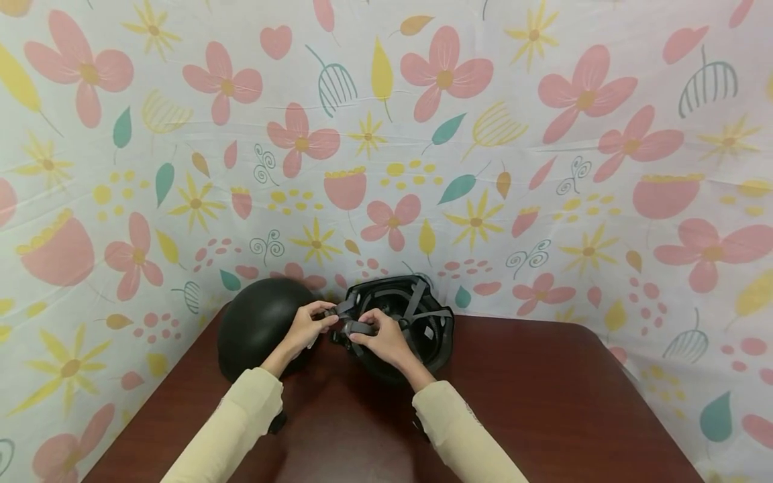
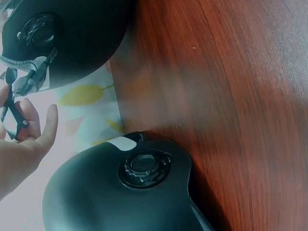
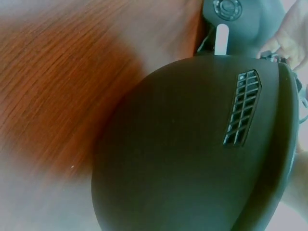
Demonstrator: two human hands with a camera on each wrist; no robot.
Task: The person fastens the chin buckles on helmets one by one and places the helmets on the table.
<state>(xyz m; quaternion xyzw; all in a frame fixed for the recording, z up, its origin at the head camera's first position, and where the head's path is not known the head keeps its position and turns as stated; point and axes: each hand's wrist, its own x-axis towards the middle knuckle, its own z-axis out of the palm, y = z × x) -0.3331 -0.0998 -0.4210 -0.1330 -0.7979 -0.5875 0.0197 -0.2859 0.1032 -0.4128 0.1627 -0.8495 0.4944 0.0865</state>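
Note:
A black helmet (image 1: 431,352) lies tipped on the table, its padded inside and grey straps (image 1: 417,298) showing in the head view. My left hand (image 1: 306,329) pinches a dark strap buckle (image 1: 331,312) at its left rim. Close beside it, my right hand (image 1: 383,339) pinches a grey chin strap (image 1: 362,327) between thumb and fingers. In the left wrist view, the left hand (image 2: 24,144) holds a small dark buckle piece (image 2: 17,120). The right wrist view is mostly filled by a helmet shell (image 3: 183,144) with a grille vent (image 3: 243,108).
A second black helmet (image 1: 262,322) sits dome up to the left, close to the left forearm. Both helmets stand near the back of a reddish-brown table (image 1: 543,396). A flower-print cloth (image 1: 386,147) hangs behind and along the sides.

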